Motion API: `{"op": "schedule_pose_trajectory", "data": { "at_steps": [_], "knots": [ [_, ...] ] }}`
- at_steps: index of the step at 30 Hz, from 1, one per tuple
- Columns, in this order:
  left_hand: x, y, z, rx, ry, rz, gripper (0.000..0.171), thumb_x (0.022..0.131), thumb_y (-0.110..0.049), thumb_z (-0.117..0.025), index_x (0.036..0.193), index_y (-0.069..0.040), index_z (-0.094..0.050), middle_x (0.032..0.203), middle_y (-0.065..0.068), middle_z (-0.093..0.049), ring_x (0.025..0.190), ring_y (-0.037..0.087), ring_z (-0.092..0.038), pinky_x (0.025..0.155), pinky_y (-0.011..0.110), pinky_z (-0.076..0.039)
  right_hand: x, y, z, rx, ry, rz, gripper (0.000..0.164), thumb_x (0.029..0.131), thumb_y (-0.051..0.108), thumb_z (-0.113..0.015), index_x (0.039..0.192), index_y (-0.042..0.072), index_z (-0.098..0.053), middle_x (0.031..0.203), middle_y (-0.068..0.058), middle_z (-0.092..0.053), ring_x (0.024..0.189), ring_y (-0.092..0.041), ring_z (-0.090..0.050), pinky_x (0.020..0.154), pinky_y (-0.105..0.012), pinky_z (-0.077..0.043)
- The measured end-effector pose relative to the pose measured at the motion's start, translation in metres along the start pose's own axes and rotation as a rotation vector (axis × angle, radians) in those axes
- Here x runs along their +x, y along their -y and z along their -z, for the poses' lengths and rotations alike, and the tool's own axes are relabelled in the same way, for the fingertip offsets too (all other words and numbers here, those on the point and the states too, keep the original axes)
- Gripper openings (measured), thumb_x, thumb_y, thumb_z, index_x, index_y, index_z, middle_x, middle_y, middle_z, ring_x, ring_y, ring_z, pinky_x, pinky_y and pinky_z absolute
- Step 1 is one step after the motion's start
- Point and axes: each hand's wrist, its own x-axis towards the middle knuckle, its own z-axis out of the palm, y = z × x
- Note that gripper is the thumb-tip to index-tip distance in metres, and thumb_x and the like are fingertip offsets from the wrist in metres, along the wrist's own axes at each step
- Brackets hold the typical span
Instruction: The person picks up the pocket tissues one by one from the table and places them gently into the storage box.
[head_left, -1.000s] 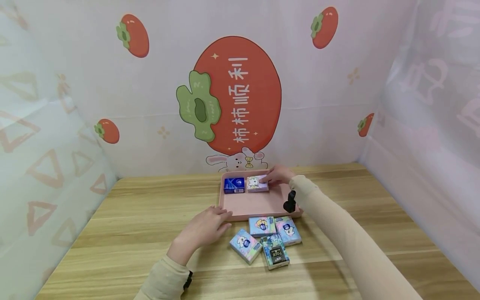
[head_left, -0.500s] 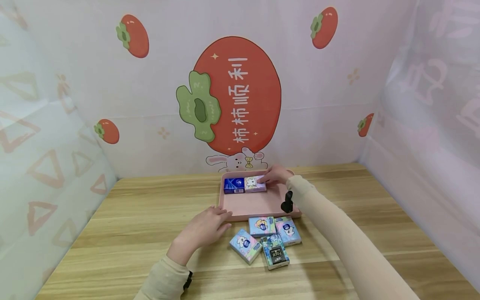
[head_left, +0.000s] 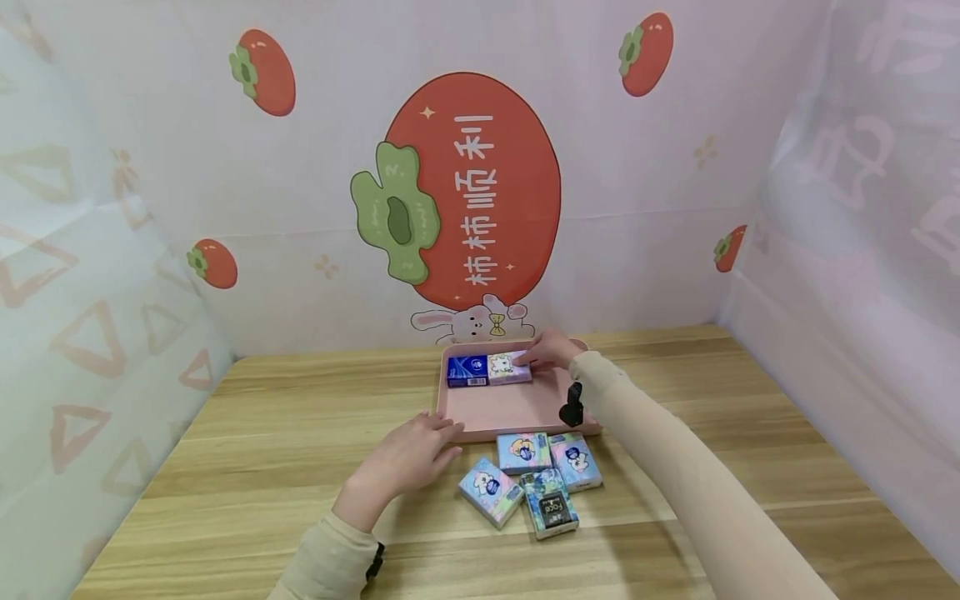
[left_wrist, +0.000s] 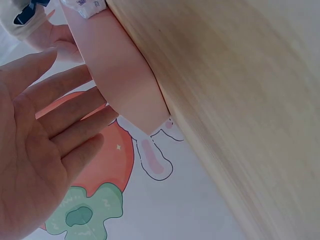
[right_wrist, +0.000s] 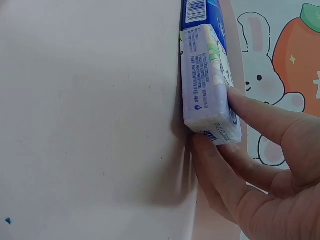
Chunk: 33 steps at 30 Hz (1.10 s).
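In the pink tray (head_left: 491, 410) at the far side of the table, a lilac tissue pack (head_left: 509, 369) with a cartoon on its face lies against a dark blue tissue pack (head_left: 467, 372). My right hand (head_left: 553, 348) pinches the lilac pack's right end; the right wrist view shows one digit on the pack's printed face (right_wrist: 229, 82) and the others at its end. My left hand (head_left: 411, 454) has its fingers extended, fingertips right at the tray's near left corner. The left wrist view shows that palm (left_wrist: 30, 145) beside the tray's outer wall (left_wrist: 117, 70).
Several patterned tissue packs lie on the wooden table (head_left: 300, 467) before the tray: one with a puppy print (head_left: 491, 492), one with a yellow figure (head_left: 523, 452), a blue one at the right (head_left: 576, 461) and a dark-labelled one (head_left: 551, 504). A printed curtain (head_left: 637, 250) stands behind.
The lilac tissue pack has slid left in my right hand until it meets the blue pack, closing the small gap between them. My left hand has stayed at the tray's corner.
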Motion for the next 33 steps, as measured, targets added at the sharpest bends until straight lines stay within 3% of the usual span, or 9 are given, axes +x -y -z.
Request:
{"op": "schedule_pose_trajectory", "data": {
  "at_steps": [20,33],
  "knots": [
    [-0.0002,0.0008,-0.0004,-0.006,0.003,0.0,0.04,0.089,-0.036,-0.049,0.121,-0.013,-0.055,0.123,0.011,-0.054,0.115,0.031,-0.048,0.099,0.046,-0.037,-0.0047,0.0004,-0.0052,-0.004,-0.032,0.036,0.046,0.072,0.024,-0.073,0.113,0.01,-0.058,0.1,-0.005,-0.064,0.081,-0.02,-0.063,0.088,-0.04,-0.048],
    [0.0004,-0.0002,0.0004,0.008,-0.017,-0.015,0.038,0.088,-0.034,-0.051,0.119,-0.013,-0.057,0.12,0.011,-0.056,0.112,0.03,-0.05,0.098,0.045,-0.039,0.0014,-0.0004,-0.0063,-0.049,-0.059,0.034,0.053,0.069,0.024,-0.075,0.116,0.008,-0.056,0.099,-0.006,-0.064,0.079,-0.02,-0.062,0.087,-0.038,-0.049]
  ]
}}
